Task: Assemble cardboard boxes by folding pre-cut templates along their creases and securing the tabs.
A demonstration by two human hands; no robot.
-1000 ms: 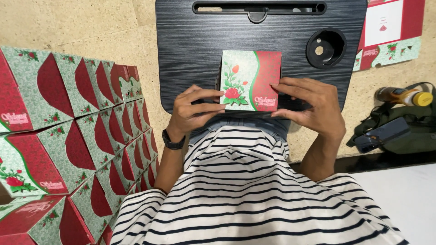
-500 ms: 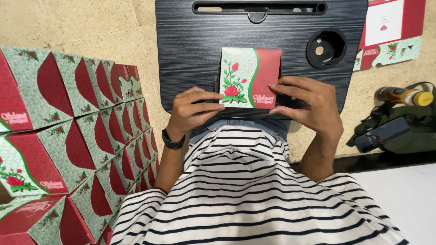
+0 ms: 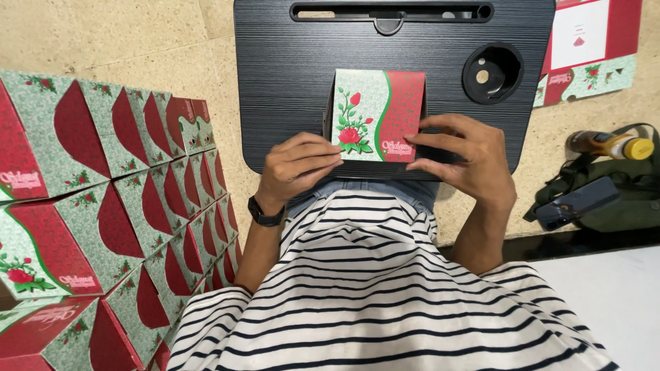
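A small green and red cardboard box [image 3: 378, 113] with a rose print stands on the black lap tray [image 3: 289, 82], near its front edge. My left hand [image 3: 297, 168] holds the box's lower left corner with its fingertips. My right hand [image 3: 462, 159] grips the lower right side, thumb and fingers on the red panel. A dark watch sits on my left wrist.
Rows of several matching green and red boxes [image 3: 103, 206] are stacked at my left. A flat unfolded box sheet [image 3: 591, 48] lies at top right. A dark bag with a phone [image 3: 584, 203] and an orange bottle [image 3: 612, 144] lies at right. The tray has a round cup recess [image 3: 491, 72].
Both hands have shifted slightly on the box's lower edge; the box stays in the same spot on the tray.
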